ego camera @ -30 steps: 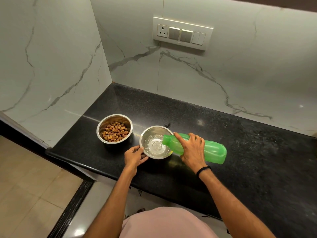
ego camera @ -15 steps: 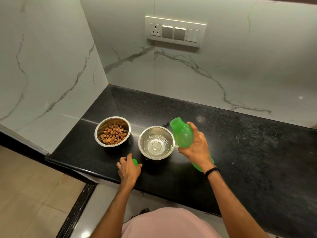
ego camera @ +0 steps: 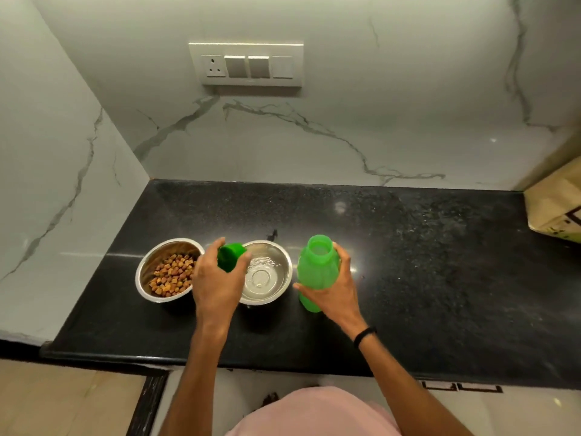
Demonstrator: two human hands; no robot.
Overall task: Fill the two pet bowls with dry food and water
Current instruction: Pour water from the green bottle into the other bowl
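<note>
Two steel bowls stand side by side on the black counter. The left bowl holds brown dry food. The right bowl has clear water in its bottom. My right hand grips a green plastic bottle, upright and uncapped, just right of the water bowl. My left hand holds the green bottle cap in its fingertips, above the gap between the bowls, covering part of both rims.
A tan paper bag sits at the counter's far right edge. Marble walls close off the back and left sides. A switch panel is mounted on the back wall. The counter's front edge runs just below my wrists.
The bottle went from lying tipped over the water bowl to standing upright at its right. My left hand left the bowl rim, picked up the cap from the counter front and raised it.
</note>
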